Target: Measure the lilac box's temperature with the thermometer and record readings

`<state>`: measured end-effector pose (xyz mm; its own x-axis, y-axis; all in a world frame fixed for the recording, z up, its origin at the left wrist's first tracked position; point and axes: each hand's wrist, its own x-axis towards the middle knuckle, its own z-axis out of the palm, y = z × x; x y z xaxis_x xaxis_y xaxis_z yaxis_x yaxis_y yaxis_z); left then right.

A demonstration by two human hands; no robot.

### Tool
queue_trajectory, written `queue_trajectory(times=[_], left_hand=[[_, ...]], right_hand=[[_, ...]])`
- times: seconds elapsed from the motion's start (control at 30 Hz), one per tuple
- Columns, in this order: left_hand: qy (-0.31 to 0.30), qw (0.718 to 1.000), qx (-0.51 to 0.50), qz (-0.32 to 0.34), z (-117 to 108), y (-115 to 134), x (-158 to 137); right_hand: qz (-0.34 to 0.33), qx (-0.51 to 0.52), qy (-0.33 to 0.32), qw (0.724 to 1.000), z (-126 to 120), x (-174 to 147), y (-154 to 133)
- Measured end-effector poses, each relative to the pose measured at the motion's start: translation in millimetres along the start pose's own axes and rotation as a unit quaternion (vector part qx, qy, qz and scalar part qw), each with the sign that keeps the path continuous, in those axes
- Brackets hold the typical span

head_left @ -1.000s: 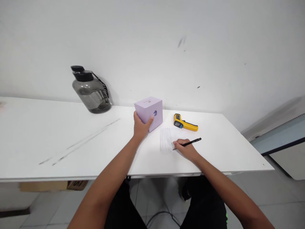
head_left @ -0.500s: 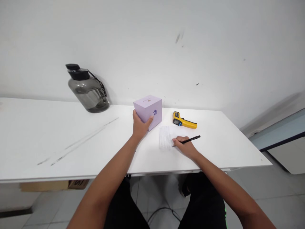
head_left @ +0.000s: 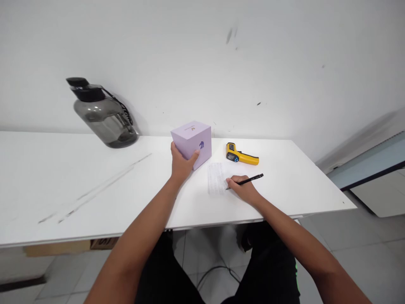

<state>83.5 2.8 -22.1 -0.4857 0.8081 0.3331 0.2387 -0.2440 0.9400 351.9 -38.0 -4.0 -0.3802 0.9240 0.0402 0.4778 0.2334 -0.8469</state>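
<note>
A lilac box (head_left: 202,157) with a dark blue emblem stands on the white table. My left hand (head_left: 182,164) grips its near left corner, the thumb on the emblem face and the fingers along the left side. In my right hand (head_left: 243,188) is a slim black pencil (head_left: 255,177), pinched in a writing grip with the tip pointing down and left. That tip meets the right side of a patch of faint grey writing (head_left: 216,179); whether this lies on a white sheet or the tabletop I cannot tell. Behind the right hand lies a yellow infrared thermometer (head_left: 248,158).
A large grey see-through water bottle (head_left: 109,120) with a black lid stands at the back left, near the wall. Dark streaks mark the white table (head_left: 136,198) on the left. Under it are a cardboard box (head_left: 58,248) and a black cable (head_left: 215,267).
The camera view has turned slightly, so the table things sit a little further left and higher. Both hands keep their holds on the box and the pencil.
</note>
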Motion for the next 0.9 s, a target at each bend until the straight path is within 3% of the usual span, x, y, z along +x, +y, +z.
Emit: queue_trajectory(times=[0.5,0.9], left_hand=[[-0.052,0.998,0.031,0.004,-0.6,-1.7,-1.5],[-0.056,0.998,0.016,0.006,-1.3,-4.1,-1.4]], right_hand=[[-0.001,-0.001,-0.001,1.0,1.7,-0.4,-3.3],[-0.003,-0.012,0.019,1.0,0.9,-1.9,-2.6]])
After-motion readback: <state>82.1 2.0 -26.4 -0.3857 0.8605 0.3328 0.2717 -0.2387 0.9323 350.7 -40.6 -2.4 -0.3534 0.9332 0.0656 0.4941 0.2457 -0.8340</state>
